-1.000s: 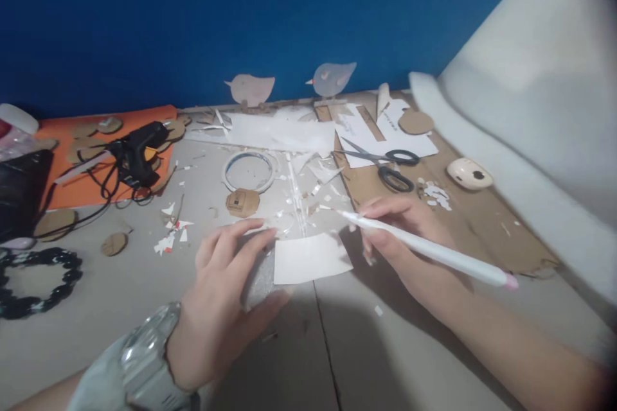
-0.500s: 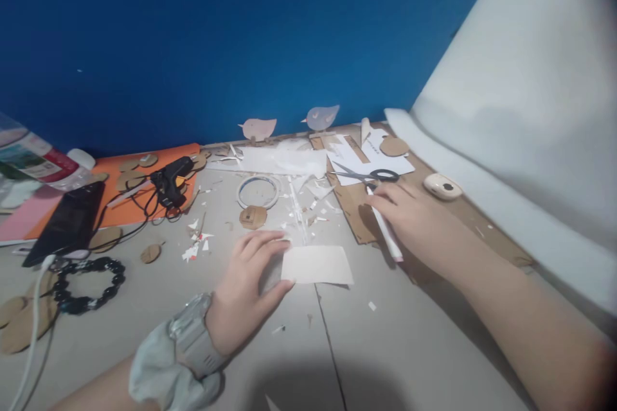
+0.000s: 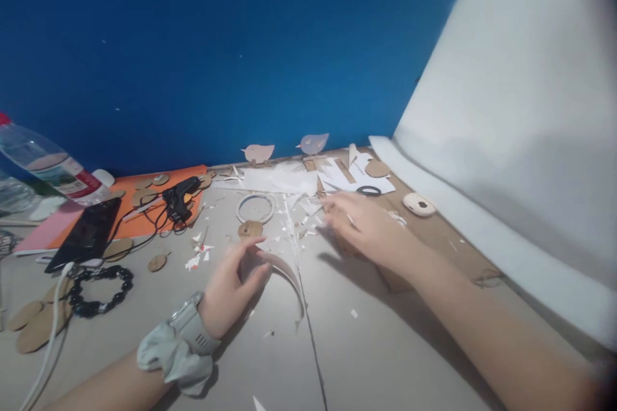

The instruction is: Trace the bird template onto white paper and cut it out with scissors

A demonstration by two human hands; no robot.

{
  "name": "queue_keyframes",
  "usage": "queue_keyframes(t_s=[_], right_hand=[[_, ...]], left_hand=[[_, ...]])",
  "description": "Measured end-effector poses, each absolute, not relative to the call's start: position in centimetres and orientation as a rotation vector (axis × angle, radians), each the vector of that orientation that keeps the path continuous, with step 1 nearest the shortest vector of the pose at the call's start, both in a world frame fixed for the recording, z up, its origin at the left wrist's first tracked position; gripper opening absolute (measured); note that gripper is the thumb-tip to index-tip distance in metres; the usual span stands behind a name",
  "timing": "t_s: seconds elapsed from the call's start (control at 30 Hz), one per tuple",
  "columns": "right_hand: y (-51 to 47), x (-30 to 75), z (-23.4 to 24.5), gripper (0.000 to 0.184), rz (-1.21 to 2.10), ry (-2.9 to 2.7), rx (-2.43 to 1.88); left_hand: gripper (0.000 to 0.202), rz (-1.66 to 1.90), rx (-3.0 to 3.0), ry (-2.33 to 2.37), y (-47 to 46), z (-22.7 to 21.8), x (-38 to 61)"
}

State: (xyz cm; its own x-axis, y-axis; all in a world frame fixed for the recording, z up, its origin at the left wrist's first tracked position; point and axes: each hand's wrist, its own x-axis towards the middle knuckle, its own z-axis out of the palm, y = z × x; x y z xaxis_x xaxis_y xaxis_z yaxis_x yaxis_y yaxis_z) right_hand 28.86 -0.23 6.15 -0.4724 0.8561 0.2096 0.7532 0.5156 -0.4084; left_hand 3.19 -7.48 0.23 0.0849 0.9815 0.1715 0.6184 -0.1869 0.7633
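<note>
Across a grey bench (image 3: 376, 353), a person's two bare hands are well apart. The left hand (image 3: 236, 279) has thumb and fingers closed on a blank-looking piece of paper (image 3: 290, 276), which curves out from the fingertips towards the seam. The right hand (image 3: 361, 228) reaches ahead, its fingers low beside the scissors (image 3: 369, 191).

Judging by how things lie, some cutting is already done: a pink bird shape (image 3: 259, 153) and a grey bird shape (image 3: 313, 144) stand against the blue wall (image 3: 289, 58), and paper scraps (image 3: 196, 258) litter the bench. The held paper looks unshaped, so its cutting seems not yet begun.

Only one black loop of the scissors shows; the right hand hides the rest, and I cannot tell whether it grips anything. The paper's face is turned nearly edge-on and blurred. A bottle (image 3: 55, 164) leans in from the left, partly cut off.
</note>
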Motion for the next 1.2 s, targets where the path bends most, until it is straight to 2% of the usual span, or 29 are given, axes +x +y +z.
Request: queue_keyframes(t_s=[0.07, 0.13, 0.2, 0.3, 0.47, 0.73, 1.07, 1.2], right_hand=[[-1.9, 27.8, 6.6, 0.038, 0.814, -2.376, -1.206], [-3.1, 27.2, 6.6, 0.037, 0.958, -2.37, -1.124], [-3.6, 27.1, 6.3, 0.024, 0.885, -2.345, -1.131], [-3.3, 27.7, 5.8, 0.025, 0.779, -2.25, -1.185], [-2.0, 28.9, 5.5, 0.013, 0.642, -2.214, -1.264], [2.7, 33.8, 4.0, 0.033, 0.075, -2.119, -1.738], [4.4, 36.5, 2.9, 0.026, 0.08, -2.339, -2.034], [4.0, 36.5, 3.3, 0.015, 0.062, -2.354, -2.11]], left_hand=[[0.041, 0.975, 1.898, 1.579, -7.1, 0.7, 3.3], [0.042, 1.01, 1.949, 1.577, -6.5, 1.5, 3.9], [0.04, 1.054, 1.918, 1.562, -5.7, 2.4, 4.8], [0.037, 1.119, 1.76, 1.46, -4.4, 3.2, 6.6], [0.035, 1.184, 1.588, 1.252, -2.4, 2.6, 9.1], [0.03, 1.12, 1.63, 1.257, -1.3, 1.4, 10.0], [0.031, 1.092, 1.551, 1.247, -1.4, 0.6, 9.5], [0.032, 1.115, 1.506, 1.287, -0.9, 0.4, 9.5]])
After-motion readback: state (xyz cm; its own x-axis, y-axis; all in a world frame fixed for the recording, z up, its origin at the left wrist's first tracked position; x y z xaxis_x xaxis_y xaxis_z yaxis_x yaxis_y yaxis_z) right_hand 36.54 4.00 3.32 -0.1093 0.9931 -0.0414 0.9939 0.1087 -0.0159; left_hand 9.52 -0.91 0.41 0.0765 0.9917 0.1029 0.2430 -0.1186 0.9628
